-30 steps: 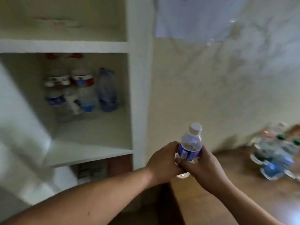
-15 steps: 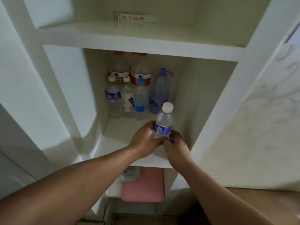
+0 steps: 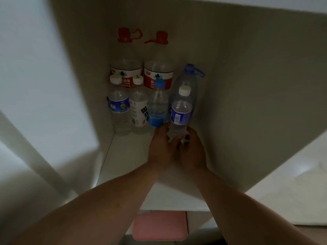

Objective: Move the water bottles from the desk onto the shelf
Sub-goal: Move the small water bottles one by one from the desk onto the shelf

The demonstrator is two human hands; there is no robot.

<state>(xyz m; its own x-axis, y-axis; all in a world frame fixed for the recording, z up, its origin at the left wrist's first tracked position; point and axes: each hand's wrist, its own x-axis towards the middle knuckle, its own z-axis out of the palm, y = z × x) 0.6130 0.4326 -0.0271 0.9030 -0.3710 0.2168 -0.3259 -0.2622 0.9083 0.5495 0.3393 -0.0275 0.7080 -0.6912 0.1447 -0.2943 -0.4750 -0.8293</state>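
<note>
Deep inside the white shelf [image 3: 127, 156] compartment, your left hand [image 3: 160, 149] and right hand [image 3: 192, 151] both have their fingers closed around the base of a small water bottle [image 3: 180, 112] with a white cap and blue label. You hold it upright at the right end of the front row; whether its bottom touches the shelf board is hidden by your hands. Just left of it stands a blue-capped bottle [image 3: 158, 106], then a white-labelled bottle [image 3: 138, 108], then a blue-labelled one [image 3: 118, 106] nearest the left wall. Behind that row stand two big red-capped jugs [image 3: 126, 68], and directly behind your bottle a tall blue-tinted bottle [image 3: 190, 78] with a loop handle. The compartment is dim, its walls pale. Below the shelf board lies a pink flat object [image 3: 159, 225].
</note>
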